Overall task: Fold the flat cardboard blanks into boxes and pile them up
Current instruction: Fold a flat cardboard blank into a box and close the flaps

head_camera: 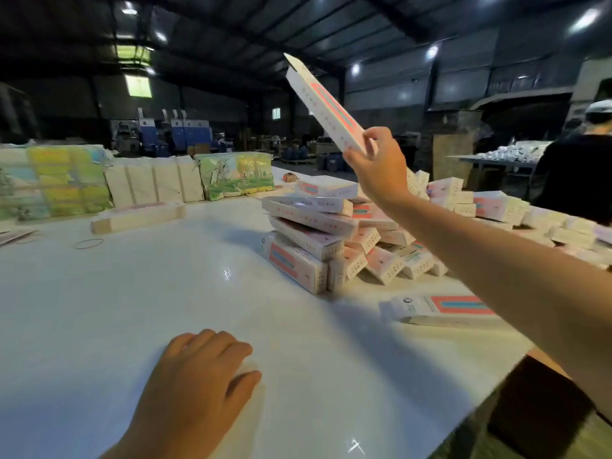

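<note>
My right hand pinched a folded box above the pile; my left hand lay spread on the tabletop.

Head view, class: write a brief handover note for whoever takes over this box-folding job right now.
Right hand: raised above the table, fingers gripping one end of a folded box that is tilted up in the air.
Left hand: resting flat on the white table, holding nothing.
Done: a loose pile of folded boxes sits mid-table below the raised box, with more spread to its right.
Left: add the held box to the pile. A stack of flat blanks lies far left; one more piece lies near the right forearm.
</note>
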`<state>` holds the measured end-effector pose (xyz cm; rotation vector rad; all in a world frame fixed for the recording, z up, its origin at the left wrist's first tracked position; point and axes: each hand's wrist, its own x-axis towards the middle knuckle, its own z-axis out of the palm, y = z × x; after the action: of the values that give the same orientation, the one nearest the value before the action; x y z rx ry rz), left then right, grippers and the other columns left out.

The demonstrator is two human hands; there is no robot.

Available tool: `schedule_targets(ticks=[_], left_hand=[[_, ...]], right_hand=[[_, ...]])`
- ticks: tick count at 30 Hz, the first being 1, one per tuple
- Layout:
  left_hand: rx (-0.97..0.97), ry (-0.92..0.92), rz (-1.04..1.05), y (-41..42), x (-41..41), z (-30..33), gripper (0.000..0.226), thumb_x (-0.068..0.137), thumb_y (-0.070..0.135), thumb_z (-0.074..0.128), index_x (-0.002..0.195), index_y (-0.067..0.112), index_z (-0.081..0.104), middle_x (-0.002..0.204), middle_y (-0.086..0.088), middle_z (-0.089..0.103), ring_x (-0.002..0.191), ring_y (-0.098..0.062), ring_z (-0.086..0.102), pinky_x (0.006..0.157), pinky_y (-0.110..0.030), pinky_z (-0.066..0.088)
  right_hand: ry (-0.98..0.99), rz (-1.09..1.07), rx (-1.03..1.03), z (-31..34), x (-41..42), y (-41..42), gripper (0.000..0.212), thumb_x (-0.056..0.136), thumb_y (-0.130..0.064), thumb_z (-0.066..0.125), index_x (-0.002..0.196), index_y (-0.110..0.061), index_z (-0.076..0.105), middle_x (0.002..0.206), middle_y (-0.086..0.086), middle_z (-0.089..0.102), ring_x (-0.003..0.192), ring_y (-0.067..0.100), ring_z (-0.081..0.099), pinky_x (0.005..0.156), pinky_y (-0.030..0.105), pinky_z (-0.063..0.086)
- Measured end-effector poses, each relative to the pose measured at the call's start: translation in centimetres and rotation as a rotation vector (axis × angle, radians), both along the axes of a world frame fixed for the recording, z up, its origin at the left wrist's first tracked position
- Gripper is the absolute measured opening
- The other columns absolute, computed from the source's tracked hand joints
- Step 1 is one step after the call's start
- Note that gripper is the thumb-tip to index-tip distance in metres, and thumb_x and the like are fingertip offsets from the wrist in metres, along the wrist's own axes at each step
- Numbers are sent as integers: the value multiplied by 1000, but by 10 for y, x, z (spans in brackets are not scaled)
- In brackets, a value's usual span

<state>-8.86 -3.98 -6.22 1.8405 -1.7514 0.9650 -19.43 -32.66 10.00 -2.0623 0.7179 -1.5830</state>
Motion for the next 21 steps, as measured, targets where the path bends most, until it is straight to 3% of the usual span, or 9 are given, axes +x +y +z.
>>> schedule_targets(ticks=[2,4,6,8,11,14,16,19,21], left_hand=[[22,25,9,-1,2,0,52,93,47,28,68,26,69,68,14,63,57,-9,61,56,-24,48],[74,80,14,1,2,1,36,79,44,39,67,27,69,67,15,61,57,-8,60,50,-23,48],[113,124,18,2,0,2,31,73,42,41,68,28,68,68,15,60,57,-8,59,48,-21,46],[127,142,30,3,-1,0,30,73,42,42,70,29,68,69,16,59,59,-7,58,49,-19,44],[143,175,46,4,-2,0,29,73,42,42,71,30,68,70,17,58,61,-6,58,50,-16,41],[178,226,37,6,-3,1,30,74,43,42,73,30,69,72,17,59,62,-6,58,51,-14,42],[206,257,42,8,-4,3,30,75,43,42,75,31,69,74,19,59,64,-5,58,52,-13,42],[229,287,50,10,-5,4,31,78,43,41,78,31,69,77,19,59,68,-4,57,56,-13,41],[251,314,73,11,-6,4,35,80,45,37,83,30,69,80,18,58,73,-5,56,60,-15,41]], right_hand=[[93,-181,130,18,-9,-40,29,87,-31,58,112,-16,53,109,5,53,78,17,57,51,22,42],[290,-300,206,21,-17,-67,17,85,-27,56,97,-15,57,89,5,55,66,18,53,47,24,36],[484,-327,302,13,-20,-80,10,83,-20,57,84,-10,59,71,4,51,62,21,50,47,22,35],[542,-337,338,2,-22,-83,12,83,-20,58,79,-8,59,68,4,50,59,20,49,45,22,36],[499,-313,285,-5,-18,-81,23,87,-20,55,105,-8,64,96,9,60,72,21,57,48,25,40],[441,-343,252,-1,-15,-72,53,91,-18,52,142,-14,38,143,13,30,74,22,53,53,26,42],[328,-332,182,7,-13,-57,54,92,-16,50,143,-12,35,146,12,23,73,17,49,59,24,42],[38,-163,41,17,-5,-13,42,92,-10,50,134,-11,47,140,7,38,83,4,50,66,3,39],[17,13,-92,6,2,30,32,91,-11,50,123,-14,57,125,2,53,98,4,55,81,9,42]])
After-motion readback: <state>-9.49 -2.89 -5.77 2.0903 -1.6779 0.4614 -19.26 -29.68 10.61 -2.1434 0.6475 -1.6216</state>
